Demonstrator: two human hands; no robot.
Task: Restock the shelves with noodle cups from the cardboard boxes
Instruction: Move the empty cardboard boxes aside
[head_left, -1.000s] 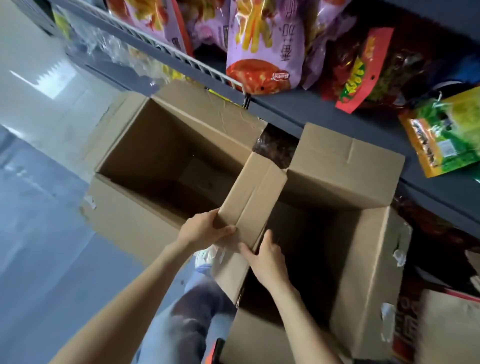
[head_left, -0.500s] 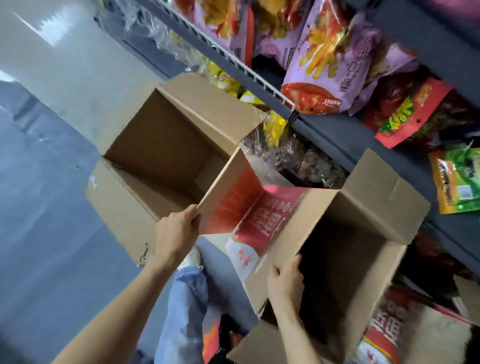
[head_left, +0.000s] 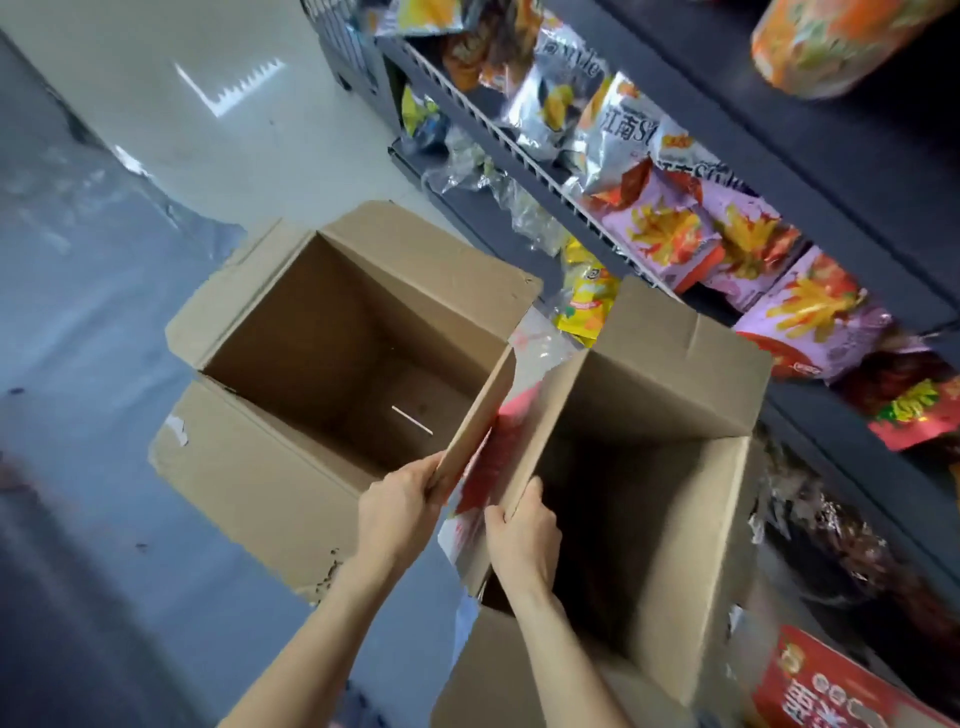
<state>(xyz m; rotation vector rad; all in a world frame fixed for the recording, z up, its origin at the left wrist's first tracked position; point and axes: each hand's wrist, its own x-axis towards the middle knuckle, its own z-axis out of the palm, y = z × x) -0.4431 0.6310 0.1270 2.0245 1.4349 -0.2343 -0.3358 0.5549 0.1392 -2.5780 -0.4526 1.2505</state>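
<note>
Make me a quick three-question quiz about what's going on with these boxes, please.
1. True or false: the left box has noodle cups inside.
2. What does the left hand grip?
A. a snack bag
B. a flap of the left box
C. the shelf rail
3. Fill in: the right hand holds the edge of the right ____.

Key: 1 false, it looks empty; 2 B; 3 box.

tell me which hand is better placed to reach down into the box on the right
Right. The right hand already grips the right box's near wall at its opening. The left hand grips the left box's flap.
</note>
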